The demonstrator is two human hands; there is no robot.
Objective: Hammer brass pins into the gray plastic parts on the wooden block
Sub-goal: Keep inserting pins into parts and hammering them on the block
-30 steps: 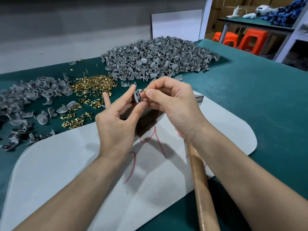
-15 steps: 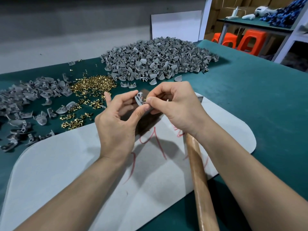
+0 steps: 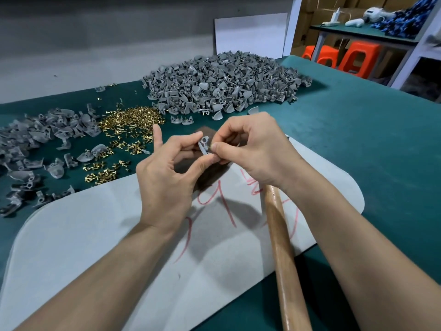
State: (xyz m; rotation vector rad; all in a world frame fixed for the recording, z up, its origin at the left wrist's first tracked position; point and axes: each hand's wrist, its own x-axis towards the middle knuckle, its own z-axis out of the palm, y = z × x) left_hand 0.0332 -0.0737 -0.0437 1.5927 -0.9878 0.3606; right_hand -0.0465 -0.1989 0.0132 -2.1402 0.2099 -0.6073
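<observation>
left hand fingers pinch a small curved gray plastic part; right hand fingers pinch a shiny brass pin at its edge. dark wooden block sits just under the fingers. smooth round hammer handle runs under right wrist, on pale matte mat

Small assembly workshop: heaped gray plastic parts, brass pins (orange stools behind)
</observation>
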